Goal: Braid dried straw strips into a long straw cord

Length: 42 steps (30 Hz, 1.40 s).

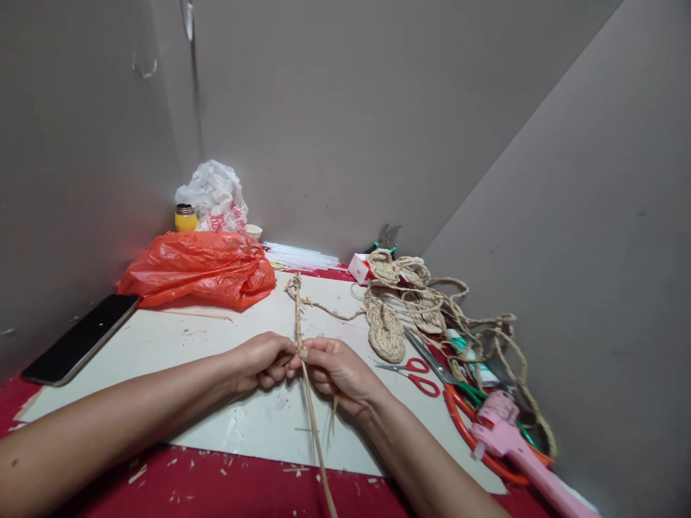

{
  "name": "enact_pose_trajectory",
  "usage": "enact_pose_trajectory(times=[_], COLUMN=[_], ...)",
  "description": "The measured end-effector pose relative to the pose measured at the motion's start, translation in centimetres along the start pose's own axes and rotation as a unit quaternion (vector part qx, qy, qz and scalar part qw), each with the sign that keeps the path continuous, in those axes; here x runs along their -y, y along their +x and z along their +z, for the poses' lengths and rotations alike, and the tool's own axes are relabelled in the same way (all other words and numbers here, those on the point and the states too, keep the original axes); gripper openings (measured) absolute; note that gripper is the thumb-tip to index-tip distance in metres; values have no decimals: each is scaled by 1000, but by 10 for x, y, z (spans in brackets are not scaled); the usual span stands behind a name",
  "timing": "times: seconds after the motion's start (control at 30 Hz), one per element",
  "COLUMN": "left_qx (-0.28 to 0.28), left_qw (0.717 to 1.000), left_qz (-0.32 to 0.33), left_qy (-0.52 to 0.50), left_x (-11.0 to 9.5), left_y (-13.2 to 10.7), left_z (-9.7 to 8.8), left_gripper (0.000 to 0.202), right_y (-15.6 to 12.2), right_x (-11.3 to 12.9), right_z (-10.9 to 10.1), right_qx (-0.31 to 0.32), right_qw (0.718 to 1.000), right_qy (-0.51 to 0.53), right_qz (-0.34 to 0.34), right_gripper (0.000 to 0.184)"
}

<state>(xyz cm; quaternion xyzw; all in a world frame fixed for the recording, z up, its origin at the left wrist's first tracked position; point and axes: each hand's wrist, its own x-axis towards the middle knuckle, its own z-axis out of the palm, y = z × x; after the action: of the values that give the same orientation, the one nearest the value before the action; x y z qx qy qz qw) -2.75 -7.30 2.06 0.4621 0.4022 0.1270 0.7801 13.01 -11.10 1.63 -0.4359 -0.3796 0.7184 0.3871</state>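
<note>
A braided straw cord (298, 309) stretches away from my fingers across the white board (216, 424). My left hand (270, 362) pinches the near end of the braid, with a short strand poking out beside the fingers. Right beside it, my right hand (333, 370) is closed on the same braid end, thumb against the fingers. Loose straw strands (313, 424) hang from between the hands toward me. Another strand dangles below my right hand. At the far end the braid bends and trails right to coiled woven pieces (386, 332).
Small scissors (415, 375), orange-handled shears (458, 417) and a pink glue gun (502, 424) lie at the right. A phone (80, 342) and red plastic bag (199, 270) sit left. Translucent sticks (299, 255) and pliers (387, 241) are at the back. Grey walls enclose the table.
</note>
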Motion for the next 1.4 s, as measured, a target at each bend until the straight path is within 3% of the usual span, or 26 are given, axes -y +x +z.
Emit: enact_pose_trajectory(times=[0.3, 0.73, 1.17, 1.4], left_qx=[11, -9, 7, -39], left_qw=[999, 997, 991, 987], left_qz=[-11, -10, 32, 52], left_qy=[28, 82, 132, 148], left_x=[-3, -7, -4, -1], left_y=[0, 0, 2, 0], left_z=[-8, -8, -4, -2], left_gripper=[19, 30, 25, 20], right_y=[0, 1, -1, -2], right_x=[2, 1, -6, 3], right_z=[-4, -5, -3, -13], right_qx=[12, 3, -58, -5], right_qw=[1000, 995, 964, 972], right_qy=[-17, -100, -257, -232], right_qz=[18, -13, -43, -24], right_gripper=[24, 25, 31, 28])
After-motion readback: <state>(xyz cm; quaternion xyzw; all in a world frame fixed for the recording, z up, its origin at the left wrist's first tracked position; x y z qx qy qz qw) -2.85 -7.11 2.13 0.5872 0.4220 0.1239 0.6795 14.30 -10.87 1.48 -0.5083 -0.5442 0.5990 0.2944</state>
